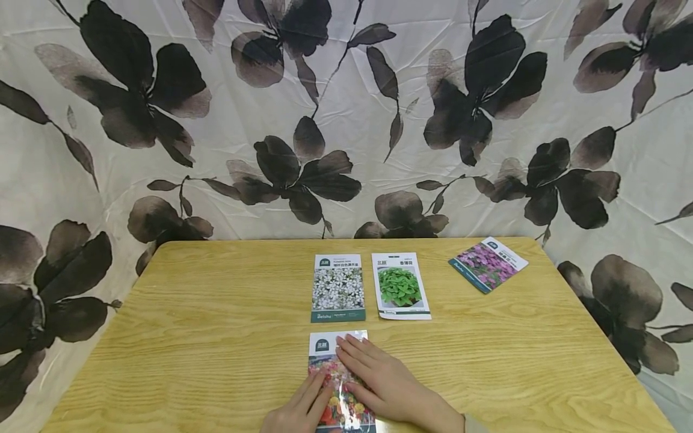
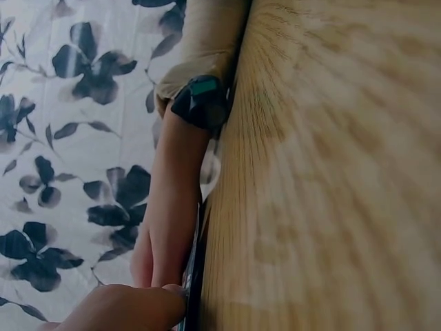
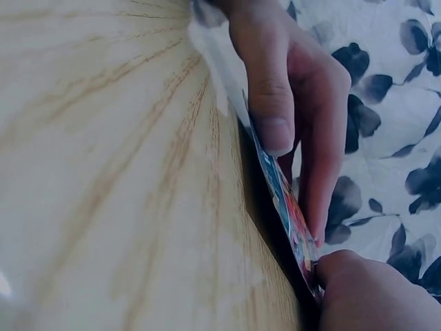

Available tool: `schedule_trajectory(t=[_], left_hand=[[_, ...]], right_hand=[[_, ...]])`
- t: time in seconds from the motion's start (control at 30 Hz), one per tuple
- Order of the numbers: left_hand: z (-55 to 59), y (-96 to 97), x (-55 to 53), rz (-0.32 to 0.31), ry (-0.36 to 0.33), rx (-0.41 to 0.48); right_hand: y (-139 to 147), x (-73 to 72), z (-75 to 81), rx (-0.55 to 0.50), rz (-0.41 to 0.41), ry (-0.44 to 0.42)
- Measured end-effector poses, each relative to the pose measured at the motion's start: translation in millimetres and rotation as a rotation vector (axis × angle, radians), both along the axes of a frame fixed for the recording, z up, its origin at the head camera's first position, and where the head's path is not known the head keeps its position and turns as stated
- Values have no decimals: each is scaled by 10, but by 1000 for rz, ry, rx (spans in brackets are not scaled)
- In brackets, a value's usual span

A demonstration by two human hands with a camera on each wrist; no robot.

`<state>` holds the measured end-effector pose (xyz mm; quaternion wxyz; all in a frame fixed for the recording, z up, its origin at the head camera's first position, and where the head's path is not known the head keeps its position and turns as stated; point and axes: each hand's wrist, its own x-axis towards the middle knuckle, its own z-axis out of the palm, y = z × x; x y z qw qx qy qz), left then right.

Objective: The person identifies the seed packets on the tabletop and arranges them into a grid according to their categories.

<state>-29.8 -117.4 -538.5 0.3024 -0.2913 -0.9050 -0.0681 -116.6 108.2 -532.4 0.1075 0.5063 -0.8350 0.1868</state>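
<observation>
A seed packet (image 1: 346, 415) with mixed red, pink and yellow flowers lies on the table near its front edge. My left hand (image 1: 300, 406) touches its left side with extended fingers. Across the upper and right part rests my right hand (image 1: 387, 382), its fingers straight and its thumb spread apart. The right wrist view shows the packet (image 3: 293, 214) edge-on, slightly raised off the wood along its near side, with the left hand (image 3: 296, 89) above it. Part of the printed front is hidden under both hands.
Behind it, a packet with white flowers (image 1: 338, 288) lies beside a packet with green leaves (image 1: 400, 288). A purple-flower packet (image 1: 489, 264) lies slanted at the back right of the wooden table (image 1: 189, 337). A floral curtain (image 1: 390, 180) hangs behind the table.
</observation>
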Motion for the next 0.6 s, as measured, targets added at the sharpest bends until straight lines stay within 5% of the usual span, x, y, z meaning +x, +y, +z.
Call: schedule_trajectory(t=[0.4,0.6], left_hand=[[28,-25,-15,-8,-4,-2],[11,-39,-38,-44,50,0]], right_hand=[[-6,3,-2,-17,-1,-17],[-10,4,17,-20,0,-23]])
